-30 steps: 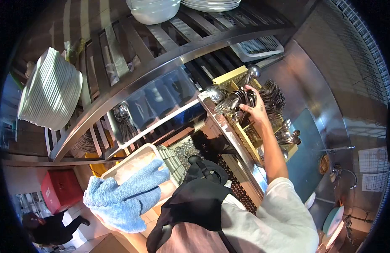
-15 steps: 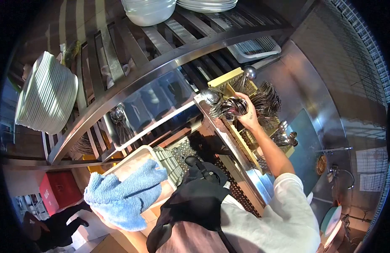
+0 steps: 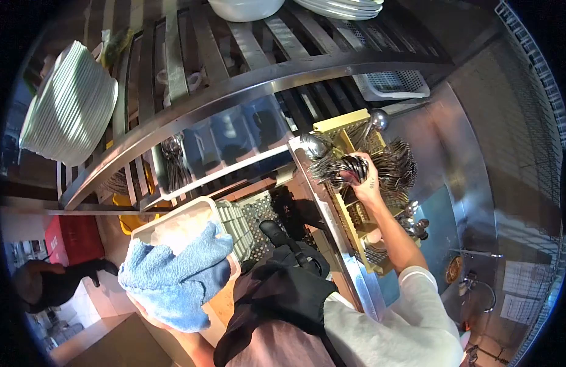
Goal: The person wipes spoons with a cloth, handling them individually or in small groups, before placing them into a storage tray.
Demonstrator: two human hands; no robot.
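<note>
My right hand (image 3: 365,178) is wrapped round a bunch of metal cutlery (image 3: 347,166) at the yellow cutlery rack (image 3: 341,120). More cutlery (image 3: 398,166) stands upright in the rack beside my hand, and ladles (image 3: 379,119) rise at its upper end. A light blue towel (image 3: 173,275) is draped over my left hand (image 3: 150,313); its fingers are mostly hidden under the cloth. The towel hangs over the near part of a pale tub (image 3: 203,208).
A slatted metal shelf (image 3: 258,84) crosses above, bearing stacked white plates (image 3: 72,107) and bowls (image 3: 246,7). Trays with cutlery lie beneath it. A red box (image 3: 75,238) and another person (image 3: 63,278) are at the left. A faucet (image 3: 488,293) is at the right.
The view has shifted, with the shelf and rack appearing at a different angle. My right hand still grips the cutlery and the towel remains over my left hand. The other person has changed position.
</note>
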